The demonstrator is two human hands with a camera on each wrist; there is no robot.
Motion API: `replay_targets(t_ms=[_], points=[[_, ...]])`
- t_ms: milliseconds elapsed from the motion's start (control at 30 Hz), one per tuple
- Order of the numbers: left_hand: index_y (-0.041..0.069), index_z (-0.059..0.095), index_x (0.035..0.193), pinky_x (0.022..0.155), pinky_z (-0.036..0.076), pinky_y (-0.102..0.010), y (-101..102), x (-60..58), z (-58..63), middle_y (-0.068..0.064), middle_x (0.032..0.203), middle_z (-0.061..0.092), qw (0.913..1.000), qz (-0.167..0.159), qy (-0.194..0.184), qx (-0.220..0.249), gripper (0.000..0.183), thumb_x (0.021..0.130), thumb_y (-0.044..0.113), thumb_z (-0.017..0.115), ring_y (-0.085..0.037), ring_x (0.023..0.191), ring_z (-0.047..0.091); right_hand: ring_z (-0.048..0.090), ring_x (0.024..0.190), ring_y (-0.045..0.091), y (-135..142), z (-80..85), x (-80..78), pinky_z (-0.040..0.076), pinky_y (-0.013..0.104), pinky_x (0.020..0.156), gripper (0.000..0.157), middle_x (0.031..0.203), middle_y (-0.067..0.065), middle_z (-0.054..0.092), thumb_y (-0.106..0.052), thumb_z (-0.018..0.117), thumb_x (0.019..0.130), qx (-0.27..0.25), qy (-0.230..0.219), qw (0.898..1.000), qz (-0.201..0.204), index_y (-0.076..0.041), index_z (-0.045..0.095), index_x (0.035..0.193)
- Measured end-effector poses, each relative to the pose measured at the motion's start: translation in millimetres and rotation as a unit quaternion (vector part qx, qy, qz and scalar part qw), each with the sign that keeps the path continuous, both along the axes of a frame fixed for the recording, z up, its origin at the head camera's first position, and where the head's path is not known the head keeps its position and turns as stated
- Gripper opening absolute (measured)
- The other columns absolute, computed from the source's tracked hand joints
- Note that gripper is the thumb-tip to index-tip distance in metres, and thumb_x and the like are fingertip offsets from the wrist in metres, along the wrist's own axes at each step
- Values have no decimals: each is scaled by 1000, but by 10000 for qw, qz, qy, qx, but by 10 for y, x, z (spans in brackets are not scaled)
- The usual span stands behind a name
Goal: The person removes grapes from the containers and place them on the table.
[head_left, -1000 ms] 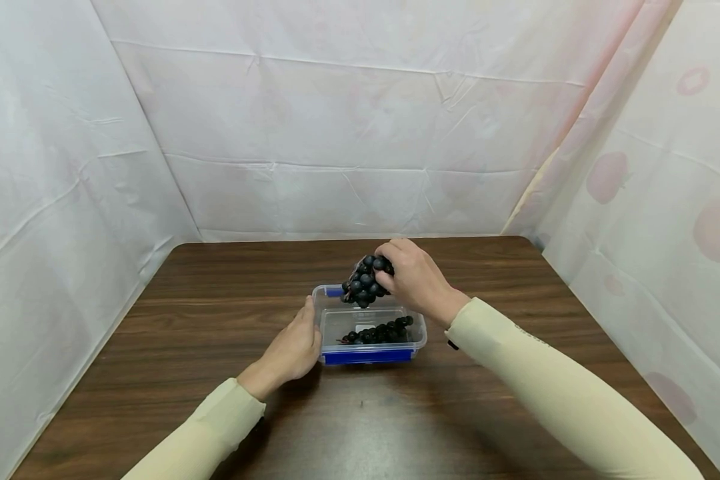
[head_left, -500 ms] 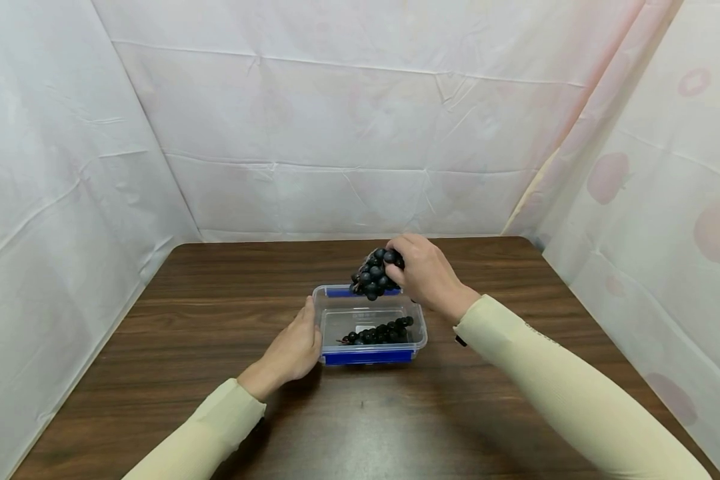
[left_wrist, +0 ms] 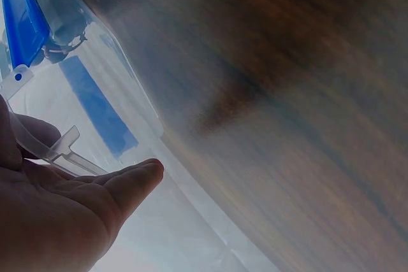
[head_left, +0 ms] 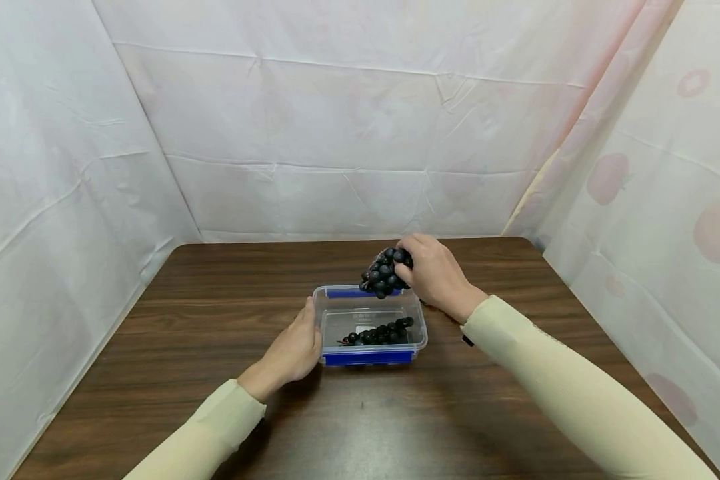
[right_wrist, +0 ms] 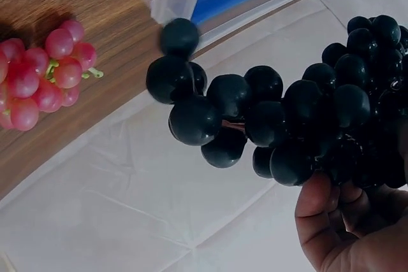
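Note:
My right hand (head_left: 435, 270) grips a bunch of black grapes (head_left: 385, 273) by its right end, raised over the back right of a clear plastic container (head_left: 345, 312). In the right wrist view the held grapes (right_wrist: 268, 119) stretch out from the thumb and fingertips. A second bunch of black grapes (head_left: 381, 333) lies inside the container along its front wall. My left hand (head_left: 291, 347) rests against the container's left side with fingers straight. The left wrist view shows a clear side latch (left_wrist: 67, 151) at those fingers.
Blue latches (head_left: 369, 358) run along the container's front and back. On the wooden table (head_left: 216, 300), a bunch of pink grapes (right_wrist: 48, 71) shows in the right wrist view. White curtains (head_left: 336, 133) enclose the table's back and sides.
My right hand has moved right and slightly back with the black grapes in its grip. The left hand, the container and the bunch inside it have stayed in place.

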State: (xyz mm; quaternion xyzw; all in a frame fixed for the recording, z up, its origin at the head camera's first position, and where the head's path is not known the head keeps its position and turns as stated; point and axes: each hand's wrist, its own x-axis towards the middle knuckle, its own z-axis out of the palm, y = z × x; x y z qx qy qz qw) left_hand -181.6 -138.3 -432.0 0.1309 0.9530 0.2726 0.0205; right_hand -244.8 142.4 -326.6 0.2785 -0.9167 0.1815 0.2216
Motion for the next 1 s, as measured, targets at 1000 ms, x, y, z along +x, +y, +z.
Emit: replay_targets(t_ms=[1000], points=[[-9,1,160,119,31,-55,29,-15,-7,-30,164,21,10000,-20,46,-16,67,107,16,35,-41,149,30,65,95,34,322,-41,-72,55,50,85,17,100,13,68,-14,70,91,57,-42,9987,-514,-1,69,102]])
